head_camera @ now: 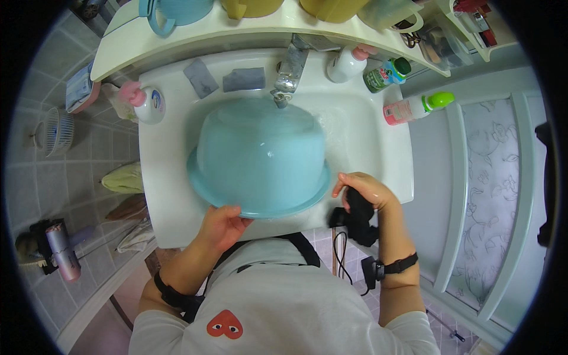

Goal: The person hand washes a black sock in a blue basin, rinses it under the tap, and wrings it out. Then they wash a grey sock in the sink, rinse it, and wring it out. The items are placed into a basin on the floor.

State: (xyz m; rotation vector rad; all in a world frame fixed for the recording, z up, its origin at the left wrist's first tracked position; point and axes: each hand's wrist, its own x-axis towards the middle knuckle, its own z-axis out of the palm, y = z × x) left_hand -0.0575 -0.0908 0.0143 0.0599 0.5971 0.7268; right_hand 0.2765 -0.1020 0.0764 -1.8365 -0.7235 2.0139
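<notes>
A light blue plastic basin (262, 155) is tilted over the white washbasin (166, 177), its underside facing up and its rim towards me. My left hand (226, 226) grips the near rim, thumb on the outer side and fingers partly hidden behind it. To the right of the basin, my right hand (361, 191) holds a bundle of wet-looking black cloth (361, 217) that hangs over the washbasin's front edge. The metal faucet (290, 69) stands just behind the basin. Water shows in the bowl at the basin's right side. What lies under the basin is hidden.
Pump bottles (153, 106) stand at both back corners, with a green-capped bottle (404, 111) at the right edge. Two grey cloths (244, 80) lie behind the basin. Above, a white shelf (248, 33) holds mugs. A framed patterned-glass door (490, 191) is on the right.
</notes>
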